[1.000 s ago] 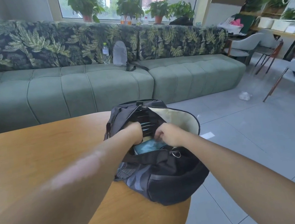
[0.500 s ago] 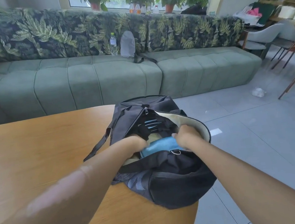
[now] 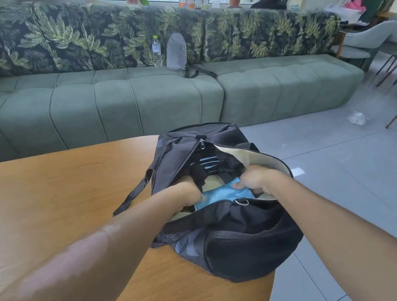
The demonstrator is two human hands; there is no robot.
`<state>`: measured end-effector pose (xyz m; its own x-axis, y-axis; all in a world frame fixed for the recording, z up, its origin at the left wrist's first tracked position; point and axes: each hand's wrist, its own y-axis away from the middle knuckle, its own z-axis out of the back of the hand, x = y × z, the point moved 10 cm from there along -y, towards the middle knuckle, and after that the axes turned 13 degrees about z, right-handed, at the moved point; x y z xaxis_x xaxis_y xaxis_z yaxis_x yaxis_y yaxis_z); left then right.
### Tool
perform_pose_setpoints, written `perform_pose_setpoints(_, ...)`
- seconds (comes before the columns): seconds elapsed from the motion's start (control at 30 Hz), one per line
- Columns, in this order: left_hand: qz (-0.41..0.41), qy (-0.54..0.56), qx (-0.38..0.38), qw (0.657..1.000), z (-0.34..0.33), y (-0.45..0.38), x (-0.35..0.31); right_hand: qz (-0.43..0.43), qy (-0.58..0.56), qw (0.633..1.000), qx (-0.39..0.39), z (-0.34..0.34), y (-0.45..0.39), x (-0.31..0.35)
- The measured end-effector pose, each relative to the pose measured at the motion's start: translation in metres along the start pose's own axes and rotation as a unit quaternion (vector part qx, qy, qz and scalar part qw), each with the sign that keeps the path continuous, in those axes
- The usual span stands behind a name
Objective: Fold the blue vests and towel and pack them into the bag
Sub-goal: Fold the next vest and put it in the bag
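Tabletop (image 3: 55,193) — wooden, rounded edge, occupying the left and lower part of the view.

Left hand (image 3: 189,192) — reaching into the open mouth of the bag, fingers curled down at the left edge of the blue cloth; whether they actually pinch the cloth cannot be told, since the fingertips are hidden by the bag's rim.

Bag (image 3: 249,249) — black duffel, lying on the right end of the tabletop with part of it overhanging the edge. Top zip open, pale lining showing on the far flap. A loose strap trails off to the left across the wood; a metal D-ring sits on the near rim. No brand or lettering can be read on it.

Blue cloth (image 3: 219,195) — folded, light blue, inside the bag between the two hands; whether vest or towel cannot be told.

Right hand (image 3: 258,180) — inside the bag mouth, fingers curled over the right edge of the blue cloth, gripping it.

Sofa (image 3: 112,106) — green, with leaf-print back cushions, beyond the tabletop. On its seat stand a water bottle (image 3: 157,51), label unreadable, and just beside it a grey pouch (image 3: 176,52).
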<state>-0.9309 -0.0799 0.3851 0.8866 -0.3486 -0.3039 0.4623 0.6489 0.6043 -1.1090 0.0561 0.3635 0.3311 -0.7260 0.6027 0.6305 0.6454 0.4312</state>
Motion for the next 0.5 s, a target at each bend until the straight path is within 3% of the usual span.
perform_pose_setpoints(0.2,-0.055,0.047,-0.146,0.987,0.015,0.012,-0.006,0.069,-0.019,0.991,-0.110,0.005,0.012,0.014)
perform_pose_setpoints(0.33,-0.108,0.007,-0.227,0.968,0.012,0.032,-0.019,0.119,0.054,0.974,-0.183,0.022,0.020,0.023)
perform_pose_setpoints(0.4,-0.195,-0.008,-0.248,0.949,0.014,0.043,-0.037,0.177,0.049,0.973,-0.140,0.022,0.023,0.038)
perform_pose_setpoints(0.43,-0.215,-0.018,-0.209,0.954,0.005,0.038,-0.043,0.206,0.060,0.973,-0.082,0.014,0.028,0.048)
perform_pose_setpoints(0.47,-0.197,-0.076,-0.148,0.966,-0.008,0.032,-0.044,0.214,0.076,0.974,-0.018,0.001,0.029,0.051)
perform_pose_setpoints(0.5,-0.165,-0.066,-0.090,0.980,-0.016,0.023,-0.040,0.214,0.111,0.970,0.031,-0.009,0.033,0.053)
